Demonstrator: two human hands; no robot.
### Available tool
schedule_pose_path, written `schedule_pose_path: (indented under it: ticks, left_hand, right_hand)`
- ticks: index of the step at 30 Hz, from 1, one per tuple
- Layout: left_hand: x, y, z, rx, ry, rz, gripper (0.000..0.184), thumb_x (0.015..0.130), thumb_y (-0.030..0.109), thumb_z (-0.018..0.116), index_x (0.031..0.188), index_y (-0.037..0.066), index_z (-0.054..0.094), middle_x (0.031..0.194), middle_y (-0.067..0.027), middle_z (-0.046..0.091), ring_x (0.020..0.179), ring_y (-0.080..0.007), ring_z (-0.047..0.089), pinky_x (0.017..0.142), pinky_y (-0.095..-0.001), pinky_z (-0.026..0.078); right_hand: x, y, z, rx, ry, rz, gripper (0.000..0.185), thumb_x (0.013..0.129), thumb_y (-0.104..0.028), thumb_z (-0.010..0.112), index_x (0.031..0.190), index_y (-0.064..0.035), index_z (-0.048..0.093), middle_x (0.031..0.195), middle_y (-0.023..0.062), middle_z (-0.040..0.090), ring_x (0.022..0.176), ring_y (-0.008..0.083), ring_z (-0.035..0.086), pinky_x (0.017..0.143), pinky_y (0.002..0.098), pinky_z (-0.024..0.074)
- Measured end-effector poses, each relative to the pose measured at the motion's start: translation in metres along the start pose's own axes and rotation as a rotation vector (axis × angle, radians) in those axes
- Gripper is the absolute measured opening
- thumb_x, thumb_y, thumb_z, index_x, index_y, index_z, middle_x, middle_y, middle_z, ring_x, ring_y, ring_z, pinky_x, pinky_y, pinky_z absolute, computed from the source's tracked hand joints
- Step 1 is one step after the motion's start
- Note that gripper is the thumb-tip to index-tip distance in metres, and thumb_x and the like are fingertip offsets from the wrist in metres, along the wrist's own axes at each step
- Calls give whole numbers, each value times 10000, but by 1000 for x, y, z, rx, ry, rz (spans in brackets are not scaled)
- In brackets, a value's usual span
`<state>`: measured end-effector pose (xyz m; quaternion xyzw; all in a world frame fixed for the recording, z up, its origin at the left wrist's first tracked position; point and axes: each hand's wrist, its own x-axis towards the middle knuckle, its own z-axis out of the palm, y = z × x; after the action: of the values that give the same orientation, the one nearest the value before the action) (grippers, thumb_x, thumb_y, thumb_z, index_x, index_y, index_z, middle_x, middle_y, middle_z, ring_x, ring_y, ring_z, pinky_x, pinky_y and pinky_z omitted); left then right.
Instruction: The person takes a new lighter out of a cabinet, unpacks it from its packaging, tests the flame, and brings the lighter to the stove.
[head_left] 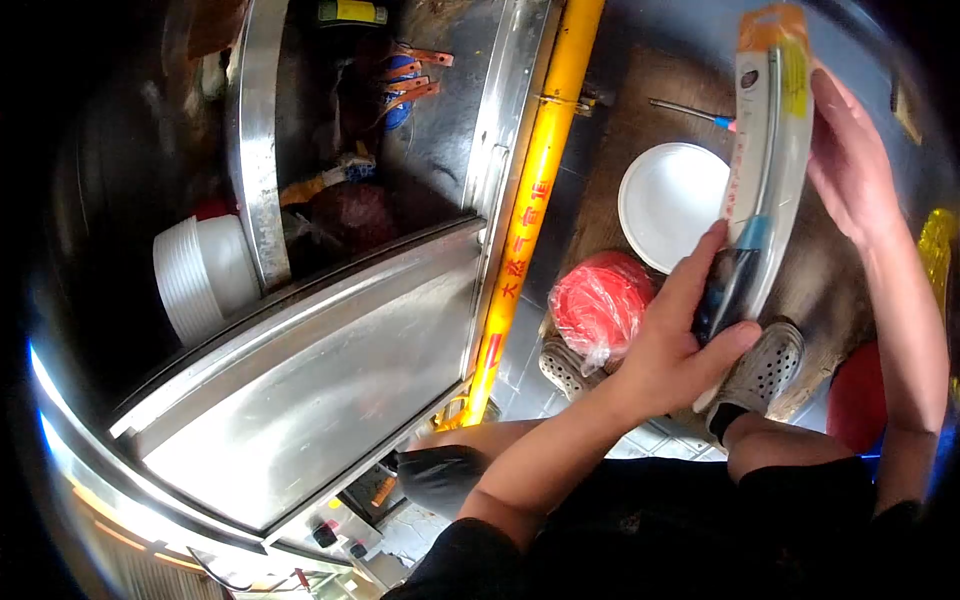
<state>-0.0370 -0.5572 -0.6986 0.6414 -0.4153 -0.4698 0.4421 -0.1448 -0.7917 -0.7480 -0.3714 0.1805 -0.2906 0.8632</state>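
A long clear blister pack (768, 170) with an orange top is held up in front of me. Inside it is a tool with a thin metal shaft and a blue and black handle. My left hand (675, 350) grips its lower end, thumb on one side and fingers on the other. At the upper right edge, my right hand (852, 160) holds the pack, its fingers partly hidden behind it. Below the pack lie a white round bowl or plate (672, 200) and a red round stack in clear plastic wrap (600, 308). A thin metal rod (685, 110) with a blue part shows beyond the bowl.
A yellow gas pipe (530, 215) runs along the metal counter (320, 385) on the left. Stacked white bowls (200, 275) and orange-brown handled items (415, 75) sit on its dark shelves. My shoes (765, 365) are near the brown board (640, 100).
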Motion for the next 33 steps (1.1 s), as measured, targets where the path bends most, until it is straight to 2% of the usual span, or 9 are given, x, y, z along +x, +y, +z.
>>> schedule_pose_path:
  ticks: [2,4,7,10,14,17,25,30,33]
  left_hand:
    - [8,-1,8,16,53,106,880,898,212,738,1566,-34,220,1306,-275,528,1178,-404,560,1027,-422,442]
    - [15,6,14,11,46,9,875,903,230,729,1564,-31,219,1299,-284,524,1203,-422,548,1037,-431,439]
    - [19,18,13,171,22,-49,880,912,275,712,1555,-49,206,1327,-314,481,1250,-461,511,1060,-459,429]
    - [11,8,3,329,44,33,899,910,294,716,1543,-84,201,1476,-344,365,1366,-495,399,1155,-508,323]
    - [-7,-28,-24,360,497,-20,851,881,58,738,1550,-56,225,1575,-273,303,1429,-348,385,1160,-441,342]
    - [-3,-73,-49,-243,708,-257,763,944,51,690,1545,-66,235,1585,-254,305,1464,-308,346,1197,-400,304]
    - [50,-139,-54,-549,328,-569,614,855,41,702,1411,-51,457,1264,-163,641,1181,-264,608,1054,-368,451]
    - [37,-123,-54,-298,402,-484,678,753,-68,582,1418,-44,455,1302,-178,613,1220,-299,591,1060,-419,465]
    - [16,-78,-82,-692,594,-491,647,754,-75,559,1394,-65,465,1302,-179,611,1190,-318,615,1051,-419,477]
  right_hand:
    - [1,-3,28,76,24,37,691,1072,-470,391,1580,-30,231,1490,220,467,1227,252,619,999,360,540]
    - [0,-1,24,46,-161,71,762,1045,-513,429,1591,-37,190,1479,226,475,1210,244,625,983,352,546]
    - [-7,-3,44,14,-29,85,724,1042,-369,447,1587,-2,141,1182,197,646,894,234,689,803,342,590]
    - [1,-4,16,-102,-59,141,691,1005,-320,493,1549,17,233,1160,195,651,883,211,689,782,324,589]
    - [9,-23,-16,-204,-119,332,634,909,-273,566,1449,24,417,1133,175,665,873,184,692,727,280,598]
    - [6,-11,-42,-353,-139,551,603,884,-264,603,1414,0,489,1188,125,662,954,170,681,753,292,601]
    - [-22,77,-72,-410,78,941,667,822,-315,657,1420,-78,479,1230,120,538,1083,251,562,878,453,583]
    - [-18,70,-50,-270,28,806,731,783,-281,642,1445,-43,443,1252,148,571,1033,263,624,793,422,613]
    - [-1,36,-17,-43,-208,624,772,803,-224,596,1518,-43,367,1362,163,563,1189,280,620,813,346,601]
